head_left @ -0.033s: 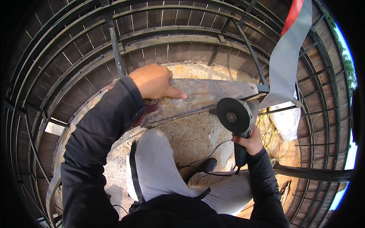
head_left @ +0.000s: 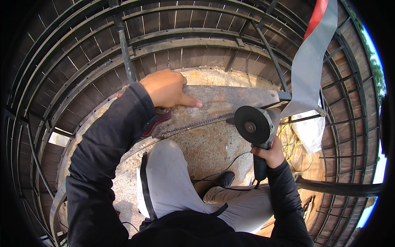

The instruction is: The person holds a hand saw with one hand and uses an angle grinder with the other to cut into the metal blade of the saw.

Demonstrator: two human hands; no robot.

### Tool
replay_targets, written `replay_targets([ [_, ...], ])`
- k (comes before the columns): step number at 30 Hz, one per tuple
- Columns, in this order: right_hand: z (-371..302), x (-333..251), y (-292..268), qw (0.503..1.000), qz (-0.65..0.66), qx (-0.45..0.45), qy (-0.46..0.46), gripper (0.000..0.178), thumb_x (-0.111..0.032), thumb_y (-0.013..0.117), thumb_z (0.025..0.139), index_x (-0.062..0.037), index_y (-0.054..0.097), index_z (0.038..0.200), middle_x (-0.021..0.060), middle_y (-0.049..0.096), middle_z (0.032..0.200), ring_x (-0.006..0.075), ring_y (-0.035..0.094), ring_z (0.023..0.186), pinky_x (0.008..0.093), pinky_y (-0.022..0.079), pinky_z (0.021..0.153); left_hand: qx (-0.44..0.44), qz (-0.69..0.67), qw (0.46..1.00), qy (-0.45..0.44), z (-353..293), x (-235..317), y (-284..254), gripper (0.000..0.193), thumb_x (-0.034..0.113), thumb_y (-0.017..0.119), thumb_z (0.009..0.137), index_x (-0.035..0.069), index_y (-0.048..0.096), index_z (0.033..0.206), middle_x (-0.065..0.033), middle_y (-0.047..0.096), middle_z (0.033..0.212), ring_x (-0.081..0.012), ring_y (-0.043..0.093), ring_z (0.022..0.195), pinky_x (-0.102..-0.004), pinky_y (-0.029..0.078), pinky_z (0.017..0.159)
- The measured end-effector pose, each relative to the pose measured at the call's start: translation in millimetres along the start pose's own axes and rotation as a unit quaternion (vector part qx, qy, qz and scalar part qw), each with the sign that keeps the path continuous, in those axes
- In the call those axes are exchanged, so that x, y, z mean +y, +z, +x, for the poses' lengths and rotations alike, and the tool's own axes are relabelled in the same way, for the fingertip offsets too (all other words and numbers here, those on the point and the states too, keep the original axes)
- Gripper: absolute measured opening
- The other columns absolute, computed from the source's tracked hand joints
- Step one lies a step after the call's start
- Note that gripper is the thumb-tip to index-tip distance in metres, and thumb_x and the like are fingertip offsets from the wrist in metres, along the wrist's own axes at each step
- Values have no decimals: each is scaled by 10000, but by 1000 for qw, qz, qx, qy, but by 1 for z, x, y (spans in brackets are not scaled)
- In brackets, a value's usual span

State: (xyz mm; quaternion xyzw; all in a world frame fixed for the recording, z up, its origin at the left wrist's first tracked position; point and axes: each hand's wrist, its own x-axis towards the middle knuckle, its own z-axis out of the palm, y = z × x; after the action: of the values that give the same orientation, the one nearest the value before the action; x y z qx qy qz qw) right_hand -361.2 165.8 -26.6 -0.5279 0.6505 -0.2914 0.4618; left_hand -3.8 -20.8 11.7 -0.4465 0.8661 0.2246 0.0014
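Since both hands are full, here's what could bite

While the left hand (head_left: 166,88) hangs onto the saw (head_left: 230,96), its thumb lies along the blade's face and the other fingers bend over the far edge. Their tips are hidden, so I can't tell how hard they're pinching. The blade runs out right from those fingers, teeth (head_left: 193,123) on the near side, with the red handle (head_left: 161,119) just below the palm.

The right hand (head_left: 273,154) is wrapped snugly round the grinder (head_left: 260,166), thumb across the body, disc (head_left: 249,126) just beyond the thumb. Can't tell if the disc is spinning or touching the saw, but it looks close to the tooth edge.

My worry: only one hand seems to steady the saw, so if the disc snagged a tooth, the blade could jump or twist the left grip. I see no guard facing that thumb either. A one-handed hold on the grinder leaves kickback poorly checked, and the knee (head_left: 168,160) sits near-side of the left fingers. The cord (head_left: 218,175) loops below the right fingers, so a foot could tug it.
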Motion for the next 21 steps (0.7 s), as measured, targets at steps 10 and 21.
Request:
replay_targets([
  [10, 1, 3, 0, 1000, -13, 8, -6, 431, -78, 842, 710, 5, 654, 1088, 56, 700, 985, 152, 637, 897, 317, 514, 834, -6, 3, 1000, -5, -1, 2, -2, 824, 734, 724, 767, -80, 726, 893, -242, 658, 714, -398, 691, 730, -460, 545, 703],
  [21, -1, -1, 4, 1000, 4, 23, -11, 412, -28, 817, 708, -3, 648, 1082, 40, 691, 958, 144, 635, 861, 310, 522, 806, -18, 2, 1000, -17, -3, 5, -5, 841, 747, 718, 762, -73, 730, 950, -244, 684, 777, -399, 701, 796, -464, 549, 756],
])
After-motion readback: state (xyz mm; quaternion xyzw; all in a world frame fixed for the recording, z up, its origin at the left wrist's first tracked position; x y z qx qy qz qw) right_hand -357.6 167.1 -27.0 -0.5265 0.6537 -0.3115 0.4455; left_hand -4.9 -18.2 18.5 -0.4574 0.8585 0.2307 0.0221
